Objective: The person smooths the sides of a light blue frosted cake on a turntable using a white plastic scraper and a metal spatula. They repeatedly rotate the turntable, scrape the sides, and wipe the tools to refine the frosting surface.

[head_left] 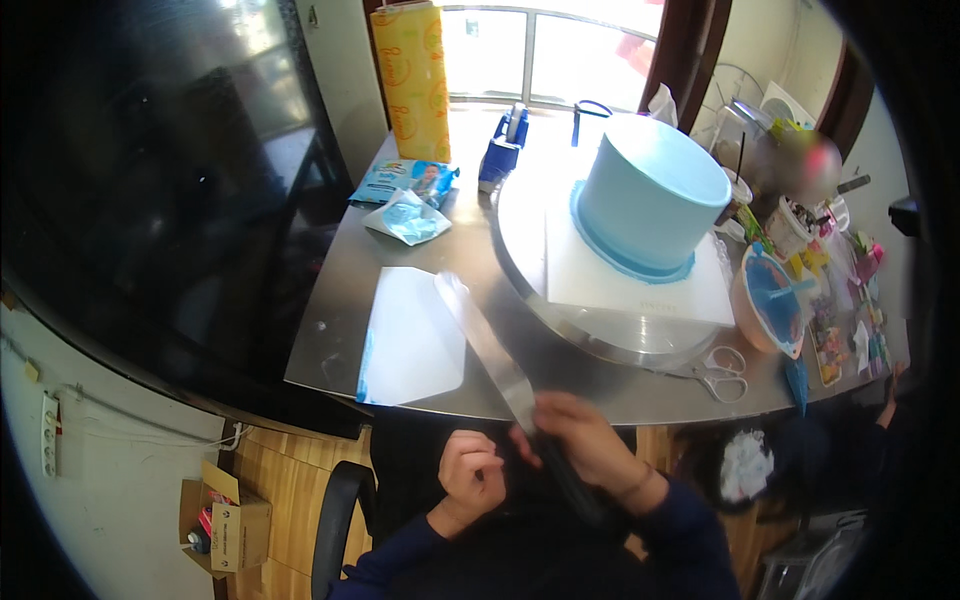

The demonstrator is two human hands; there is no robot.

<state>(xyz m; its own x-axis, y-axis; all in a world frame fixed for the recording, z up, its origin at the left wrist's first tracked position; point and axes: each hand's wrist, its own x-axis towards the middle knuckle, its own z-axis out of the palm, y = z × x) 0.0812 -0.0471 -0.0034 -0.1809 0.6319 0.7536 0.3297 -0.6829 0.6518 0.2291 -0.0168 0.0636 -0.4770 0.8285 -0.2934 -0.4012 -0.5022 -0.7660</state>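
Right hand [590, 440] clamped on spatula [485, 345] handle; blade slants far-left, tip at white sheet's [415, 335] far-right corner, contact unclear. Left hand [472, 472] curled, seemingly empty. Blue cake [655, 200] far right, on turntable [515, 255]. Best, I judge: light wrist, blade clear of turntable rim. Scissors [722, 383] and bowl [745, 310] crowd the right.

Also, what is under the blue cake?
Under the blue cake is a white board, which lies on a round turntable. The board's near edge shows; the part beneath the cake is covered, as is the turntable's middle.
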